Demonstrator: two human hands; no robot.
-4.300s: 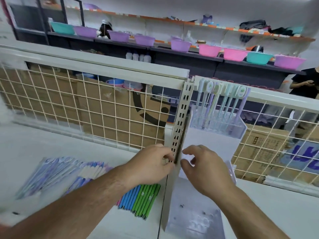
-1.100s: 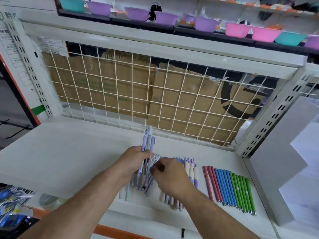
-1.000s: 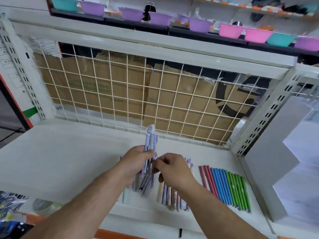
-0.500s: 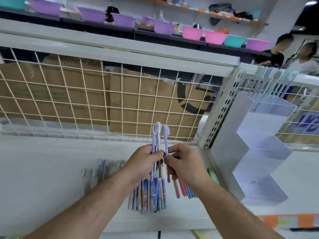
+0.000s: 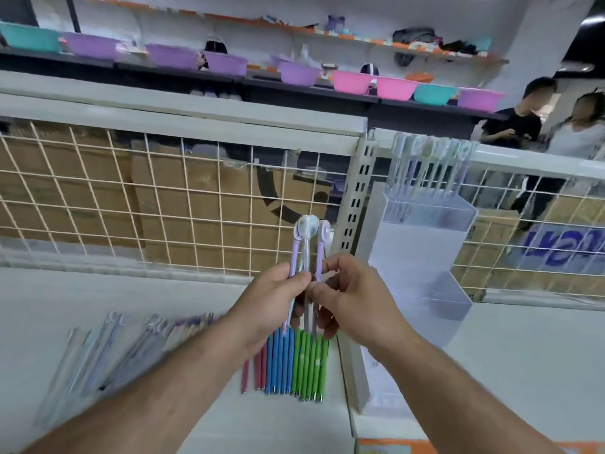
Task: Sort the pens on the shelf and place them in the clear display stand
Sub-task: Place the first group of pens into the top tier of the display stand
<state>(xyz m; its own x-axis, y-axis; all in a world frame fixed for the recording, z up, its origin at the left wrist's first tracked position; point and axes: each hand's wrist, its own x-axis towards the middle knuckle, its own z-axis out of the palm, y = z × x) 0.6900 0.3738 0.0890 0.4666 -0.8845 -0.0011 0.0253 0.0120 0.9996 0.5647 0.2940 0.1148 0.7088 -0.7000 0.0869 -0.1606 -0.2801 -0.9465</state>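
Pale pens (image 5: 124, 342) lie fanned on the shelf (image 5: 65, 299), at 8 o'clock from the hands. The left grip (image 5: 268, 309) is closed round a bunch of lilac pens (image 5: 306, 247) held upright. At 6 o'clock below lies a row of red, blue and green pens (image 5: 294, 365). The right grip (image 5: 357, 303) pinches the bunch's rightmost pen. The clear display stand (image 5: 425, 257) stands at 3 o'clock, pens in its top tier.

Shelf (image 5: 98, 299): ptd metal, white, matt, smooth. Grid (image 5: 193, 204): wire, cream coating. Post (image 5: 358, 194): perf. sheet metal, ptd. Stand (image 5: 422, 250): clear plastic, glossy, slightly hazy. Held pens (image 5: 307, 237): transl. pastel plastic, smooth. Green pens (image 5: 309, 365), blue pens (image 5: 278, 362): opaque plastic barrels, satin, w/ shiny metal tips. Boxes (image 5: 82, 198): brown cardboard, matt. Basins (image 5: 352, 81): coloured plastic, glossy.
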